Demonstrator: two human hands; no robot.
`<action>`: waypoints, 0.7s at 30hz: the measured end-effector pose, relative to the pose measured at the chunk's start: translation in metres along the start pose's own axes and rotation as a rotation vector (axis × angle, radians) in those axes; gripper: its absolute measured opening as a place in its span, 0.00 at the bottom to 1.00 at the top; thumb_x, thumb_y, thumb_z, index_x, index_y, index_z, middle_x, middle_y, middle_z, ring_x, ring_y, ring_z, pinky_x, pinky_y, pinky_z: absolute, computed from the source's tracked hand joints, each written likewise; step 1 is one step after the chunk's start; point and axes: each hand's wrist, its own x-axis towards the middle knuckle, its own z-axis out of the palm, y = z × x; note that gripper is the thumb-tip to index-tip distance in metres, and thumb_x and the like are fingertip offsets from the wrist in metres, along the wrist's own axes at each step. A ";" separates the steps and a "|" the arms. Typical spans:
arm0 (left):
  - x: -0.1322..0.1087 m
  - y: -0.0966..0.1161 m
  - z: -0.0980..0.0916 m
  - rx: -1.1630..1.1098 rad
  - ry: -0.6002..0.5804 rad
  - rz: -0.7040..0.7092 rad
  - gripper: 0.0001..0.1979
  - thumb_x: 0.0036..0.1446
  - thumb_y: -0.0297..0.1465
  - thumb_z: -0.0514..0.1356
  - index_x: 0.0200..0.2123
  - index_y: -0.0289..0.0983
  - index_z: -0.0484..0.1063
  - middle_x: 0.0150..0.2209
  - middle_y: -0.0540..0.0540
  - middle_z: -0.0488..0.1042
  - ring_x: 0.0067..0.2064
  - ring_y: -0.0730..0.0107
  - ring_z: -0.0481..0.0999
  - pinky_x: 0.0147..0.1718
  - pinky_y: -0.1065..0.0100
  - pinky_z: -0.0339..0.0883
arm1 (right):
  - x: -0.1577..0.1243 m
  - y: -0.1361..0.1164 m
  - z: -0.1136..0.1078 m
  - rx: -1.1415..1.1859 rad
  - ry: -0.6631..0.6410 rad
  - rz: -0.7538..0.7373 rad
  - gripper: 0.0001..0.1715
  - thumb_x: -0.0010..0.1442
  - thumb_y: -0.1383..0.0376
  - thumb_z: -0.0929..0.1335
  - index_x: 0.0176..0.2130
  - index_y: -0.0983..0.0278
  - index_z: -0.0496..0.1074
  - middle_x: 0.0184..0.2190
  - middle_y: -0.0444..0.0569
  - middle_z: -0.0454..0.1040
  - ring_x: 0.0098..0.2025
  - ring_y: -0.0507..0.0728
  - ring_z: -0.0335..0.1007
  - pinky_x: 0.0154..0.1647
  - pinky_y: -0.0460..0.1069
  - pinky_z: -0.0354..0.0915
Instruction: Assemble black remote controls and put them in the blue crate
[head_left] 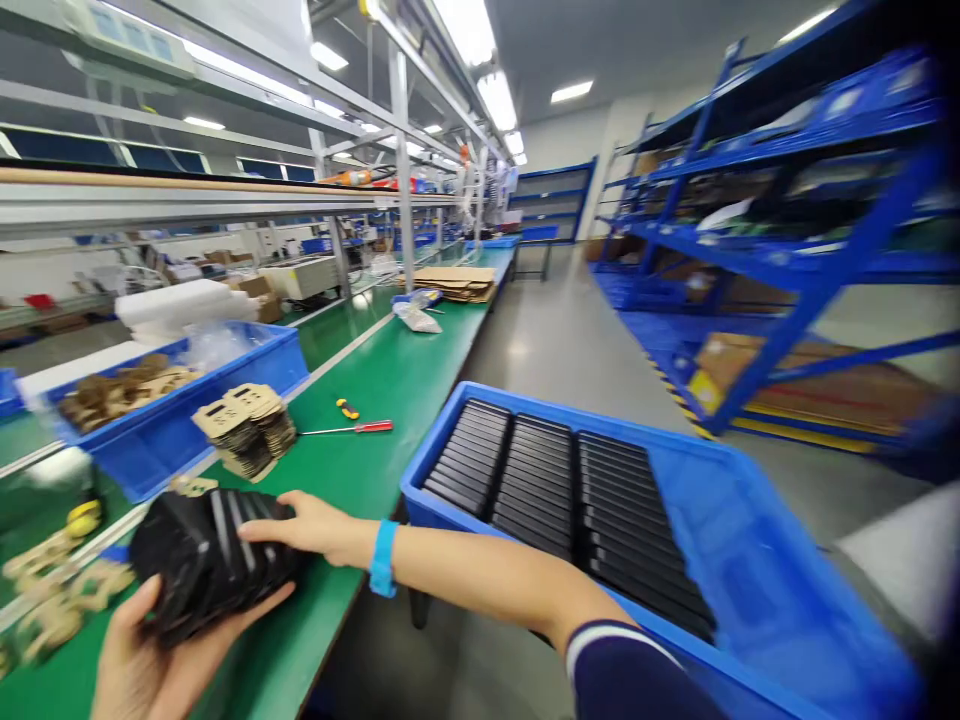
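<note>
A stack of black plastic trays or covers (217, 555), somewhat blurred, is gripped between both of my hands over the green bench. My left hand (169, 640) cups it from below, thumb along its near left side. From the right, my right hand (300, 525) holds the stack with thumb and fingers around its end; a blue band circles that wrist. Just behind the stack stand piles of thin tan cut-out plates (251, 425). A red-handled screwdriver (367, 427) lies on the bench beside them, near a small yellow-and-black tool (347, 408).
Right of the bench sits a large blue bin (720, 470) with rows of black flat parts (540, 470). A blue crate (202, 410) at left holds brown pieces. Loose tan cut-outs (52, 610) lie at lower left. Flattened cardboard (450, 282) rests farther along; blue shelving (795, 300) lines the aisle.
</note>
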 end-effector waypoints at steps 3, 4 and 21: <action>-0.002 -0.005 -0.010 -0.075 -0.209 -0.063 0.25 0.56 0.42 0.56 0.57 0.50 0.66 0.52 0.43 0.75 0.55 0.33 0.69 0.51 0.22 0.42 | -0.005 0.009 -0.001 0.003 0.011 -0.007 0.49 0.37 0.48 0.78 0.54 0.65 0.65 0.50 0.53 0.72 0.54 0.62 0.66 0.54 0.53 0.62; -0.002 -0.007 -0.013 -0.087 -0.292 -0.073 0.23 0.56 0.40 0.56 0.56 0.48 0.68 0.53 0.41 0.74 0.55 0.34 0.68 0.51 0.22 0.41 | -0.005 0.013 -0.002 0.003 -0.005 -0.011 0.54 0.36 0.49 0.78 0.56 0.66 0.62 0.51 0.55 0.71 0.54 0.62 0.66 0.55 0.54 0.61; -0.010 -0.013 -0.042 -0.142 -0.344 -0.010 0.20 0.51 0.34 0.56 0.48 0.45 0.76 0.53 0.40 0.74 0.58 0.33 0.65 0.55 0.24 0.33 | -0.007 0.035 -0.009 -0.029 -0.034 -0.095 0.61 0.38 0.56 0.78 0.63 0.63 0.50 0.55 0.56 0.65 0.57 0.61 0.63 0.60 0.55 0.57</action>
